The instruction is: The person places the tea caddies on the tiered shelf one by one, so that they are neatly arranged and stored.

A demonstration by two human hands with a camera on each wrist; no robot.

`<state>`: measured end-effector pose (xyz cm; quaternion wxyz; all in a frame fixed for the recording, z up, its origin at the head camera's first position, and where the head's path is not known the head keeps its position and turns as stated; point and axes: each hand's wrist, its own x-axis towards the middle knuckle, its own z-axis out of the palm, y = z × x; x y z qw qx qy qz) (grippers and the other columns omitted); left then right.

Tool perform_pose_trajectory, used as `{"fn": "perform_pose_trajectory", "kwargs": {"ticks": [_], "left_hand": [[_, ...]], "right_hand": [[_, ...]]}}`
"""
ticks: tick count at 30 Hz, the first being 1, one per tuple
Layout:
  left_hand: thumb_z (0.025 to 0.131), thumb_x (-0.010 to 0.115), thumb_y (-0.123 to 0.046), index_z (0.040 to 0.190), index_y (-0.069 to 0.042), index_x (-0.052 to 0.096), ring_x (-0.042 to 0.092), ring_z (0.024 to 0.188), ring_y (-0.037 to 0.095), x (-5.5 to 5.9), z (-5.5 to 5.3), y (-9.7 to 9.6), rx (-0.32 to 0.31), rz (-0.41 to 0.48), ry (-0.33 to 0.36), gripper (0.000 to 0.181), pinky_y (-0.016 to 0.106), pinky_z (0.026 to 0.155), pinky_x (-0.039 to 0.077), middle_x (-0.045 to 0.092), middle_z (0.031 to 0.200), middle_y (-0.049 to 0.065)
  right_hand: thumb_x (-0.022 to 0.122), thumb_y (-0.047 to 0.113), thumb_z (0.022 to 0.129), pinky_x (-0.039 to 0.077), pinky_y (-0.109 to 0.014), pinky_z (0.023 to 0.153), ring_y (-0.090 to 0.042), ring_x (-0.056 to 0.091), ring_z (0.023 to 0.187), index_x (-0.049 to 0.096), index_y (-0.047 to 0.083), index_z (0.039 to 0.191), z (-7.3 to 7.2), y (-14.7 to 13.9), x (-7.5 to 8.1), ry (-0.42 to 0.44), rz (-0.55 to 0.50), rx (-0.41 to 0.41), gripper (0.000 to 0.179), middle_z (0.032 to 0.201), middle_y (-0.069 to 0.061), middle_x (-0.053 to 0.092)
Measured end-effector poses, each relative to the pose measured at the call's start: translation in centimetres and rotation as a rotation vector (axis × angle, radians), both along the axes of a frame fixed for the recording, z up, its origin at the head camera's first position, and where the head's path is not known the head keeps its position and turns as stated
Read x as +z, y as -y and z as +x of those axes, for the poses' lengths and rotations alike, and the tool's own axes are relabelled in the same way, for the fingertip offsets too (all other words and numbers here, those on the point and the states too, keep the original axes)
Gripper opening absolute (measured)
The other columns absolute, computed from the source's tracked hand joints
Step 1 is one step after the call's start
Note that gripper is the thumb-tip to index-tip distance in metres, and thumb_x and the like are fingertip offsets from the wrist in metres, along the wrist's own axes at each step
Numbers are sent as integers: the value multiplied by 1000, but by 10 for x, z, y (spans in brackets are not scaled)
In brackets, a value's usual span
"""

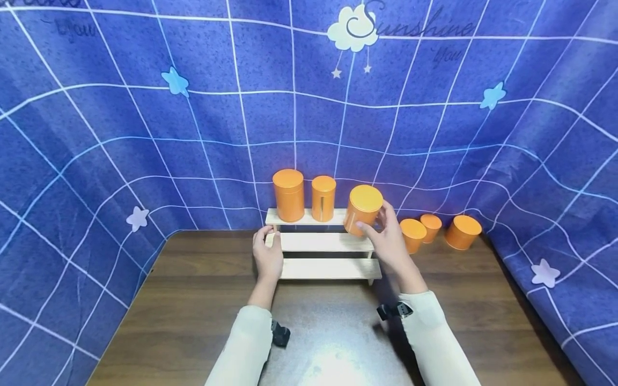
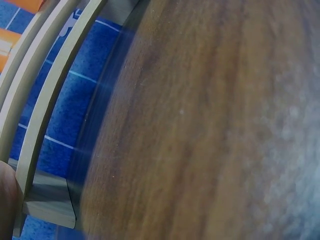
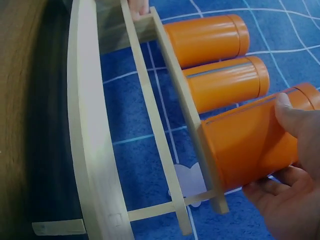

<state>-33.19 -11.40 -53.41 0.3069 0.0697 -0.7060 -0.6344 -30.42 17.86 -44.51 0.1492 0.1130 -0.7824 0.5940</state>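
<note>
A three-tier wooden display shelf (image 1: 330, 269) stands near the back of the table. My left hand (image 1: 269, 258) grips its left end; a fingertip (image 2: 7, 197) of it shows at the edge of the left wrist view. My right hand (image 1: 392, 244) holds a wide orange canister (image 1: 364, 208) by its sides, thumb in front. In the right wrist view this canister (image 3: 250, 145) has its base right at the top tier's right end. A tall wide orange canister (image 1: 288, 201) and a narrower orange canister (image 1: 323, 202) stand upright on the top tier, left of it.
Right of the shelf, a small orange canister (image 1: 413, 238), a smaller orange canister (image 1: 431, 229) and a wide short orange canister (image 1: 463, 234) stand on the brown wood-grain table (image 1: 193, 300). A blue gridded cloth (image 1: 217, 123) hangs behind and along the sides.
</note>
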Motion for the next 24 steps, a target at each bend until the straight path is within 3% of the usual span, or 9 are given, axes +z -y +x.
{"fn": "perform_pose_trajectory", "kwargs": {"ticks": [6,15,24], "left_hand": [[98,68,-2,122,1,69,57,127,33,-2,-1,1,-7,1,12,24,46,122,39,63,120,20],[98,67,2,121,5,68,56,129,39,-1,0,2,-29,14,-42,23,50,122,38,61,120,26],[97,68,1,120,4,69,57,128,39,-1,0,1,-14,9,-33,24,50,121,38,63,119,25]], "right_hand": [[76,32,99,42,-53,117,-32,54,139,32,17,162,-10,2,-3,18,-31,-4,78,156,-13,54],[72,23,101,44,-58,119,-42,51,146,28,16,165,-25,3,-8,14,-63,70,77,162,-17,48],[72,26,101,39,-52,125,-35,49,149,27,14,166,-41,3,-14,-21,21,57,79,164,-15,47]]}}
